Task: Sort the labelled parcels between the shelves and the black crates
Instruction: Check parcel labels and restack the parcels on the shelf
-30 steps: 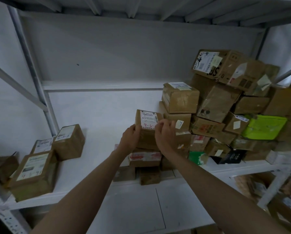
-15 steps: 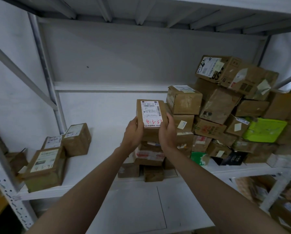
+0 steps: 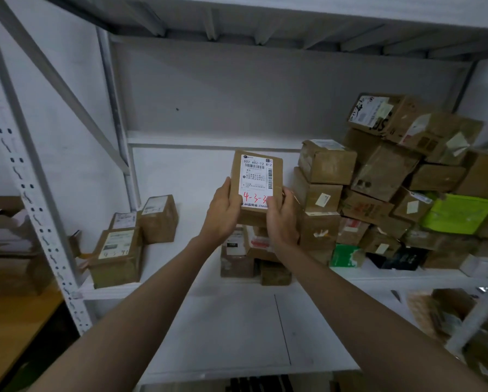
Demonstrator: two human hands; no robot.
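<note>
Gripping a small brown parcel (image 3: 256, 188) at frame centre, the left hand (image 3: 222, 213) curls round its lower left edge and the right hand (image 3: 283, 220) round its lower right, thumb over the white label (image 3: 256, 181) with red handwriting. The parcel is held upright, clear of the white shelf (image 3: 197, 176), label facing the camera. Behind and to the right sits a heap of cardboard boxes (image 3: 384, 176), with a lime-green packet (image 3: 458, 213) among them. Three labelled boxes (image 3: 124, 247) rest at the shelf's lower left.
</note>
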